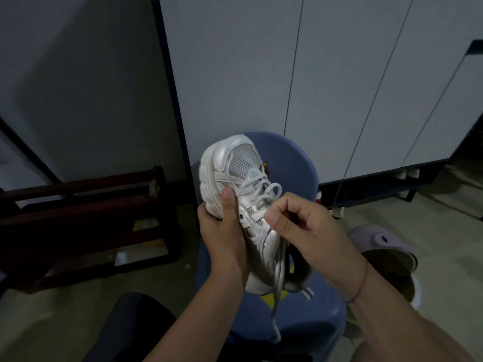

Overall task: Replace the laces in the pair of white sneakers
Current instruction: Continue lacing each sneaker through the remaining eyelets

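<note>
A white sneaker point(230, 163) with a mesh toe is held above a blue plastic stool point(292, 163), toe pointing away from me. My left hand point(224, 231) grips its left side, thumb lying along the sole edge. My right hand point(295, 223) has curled fingers that pinch the white lace point(261, 189) near the middle eyelets. Loose loops of lace sit over the tongue, and loose lace ends point(278, 288) hang down past the heel. The second sneaker is not in view.
A dark wooden rack point(86, 218) stands low at the left. White cabinet doors point(313, 74) rise behind the stool, with shoes under them at the right. A pale purple clog point(384, 241) lies on the floor at the right. My dark-trousered knee point(130, 325) is below.
</note>
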The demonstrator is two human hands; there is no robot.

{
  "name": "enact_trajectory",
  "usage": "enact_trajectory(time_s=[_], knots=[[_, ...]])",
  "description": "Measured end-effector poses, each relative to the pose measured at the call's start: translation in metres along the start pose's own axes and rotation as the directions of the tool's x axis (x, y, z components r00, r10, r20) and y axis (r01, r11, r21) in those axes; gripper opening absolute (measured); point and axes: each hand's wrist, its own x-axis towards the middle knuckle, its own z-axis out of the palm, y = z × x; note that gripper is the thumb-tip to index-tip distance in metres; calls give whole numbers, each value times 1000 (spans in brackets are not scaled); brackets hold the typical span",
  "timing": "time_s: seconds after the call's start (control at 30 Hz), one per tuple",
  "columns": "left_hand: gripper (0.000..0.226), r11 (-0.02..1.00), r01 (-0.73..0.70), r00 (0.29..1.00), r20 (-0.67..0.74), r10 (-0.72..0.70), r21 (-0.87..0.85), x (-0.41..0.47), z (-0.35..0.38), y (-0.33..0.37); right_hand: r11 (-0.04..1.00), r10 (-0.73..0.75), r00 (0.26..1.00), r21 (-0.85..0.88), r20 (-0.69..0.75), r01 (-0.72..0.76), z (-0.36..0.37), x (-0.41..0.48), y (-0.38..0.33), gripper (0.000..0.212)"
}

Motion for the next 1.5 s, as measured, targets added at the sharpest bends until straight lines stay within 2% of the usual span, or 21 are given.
enact_trajectory(time_s=[0.07,0.17,0.23,0.33,0.43,0.57,0.7,0.77,0.83,0.97,1.1,1.27,1.4,1.5], knots=[[55,999,-27,999,19,27,19,-4,-1,0,992,69,990,-96,-121,-81,1,0,0,48],[50,997,-61,997,58,59,41,-7,-2,0,982,95,979,-147,-182,-122,-2,-1,1,47],[48,998,-51,998,42,49,33,-4,-2,1,991,17,993,-133,-117,-33,-3,-1,2,43],[59,1000,-24,999,21,24,-3,-1,-1,0,982,-132,990,-128,45,137,-4,-2,1,33],[60,1000,23,999,29,-22,-21,-1,0,-1,971,-174,975,-140,141,194,-6,-2,0,28],[64,999,41,999,34,-40,-11,-1,1,-2,985,-73,992,-151,101,88,-12,-2,-3,27],[52,999,-26,999,41,24,39,-3,2,-1,978,170,983,-112,-70,-177,-15,-3,-7,51],[46,995,-71,995,71,67,65,-4,0,0,961,228,966,-129,-121,-243,-15,-2,-5,48],[46,991,-113,991,84,106,78,-5,-1,1,956,228,965,-156,-126,-247,-15,-2,-2,42],[39,990,-110,993,57,105,83,-1,-2,0,985,119,993,-123,-13,-119,-15,-3,-1,30],[61,998,-49,999,23,49,27,4,-3,-1,993,-25,985,-111,173,44,-13,-5,-6,28],[64,999,-35,999,33,34,22,3,-3,0,985,-87,952,-115,293,126,-11,-7,-10,28],[62,1000,-7,999,52,7,-3,3,-3,4,992,-67,983,-98,169,84,-12,-6,-9,32],[62,1000,-5,998,67,5,-1,3,-2,6,994,22,1000,-109,17,-20,-11,-5,-8,26]])
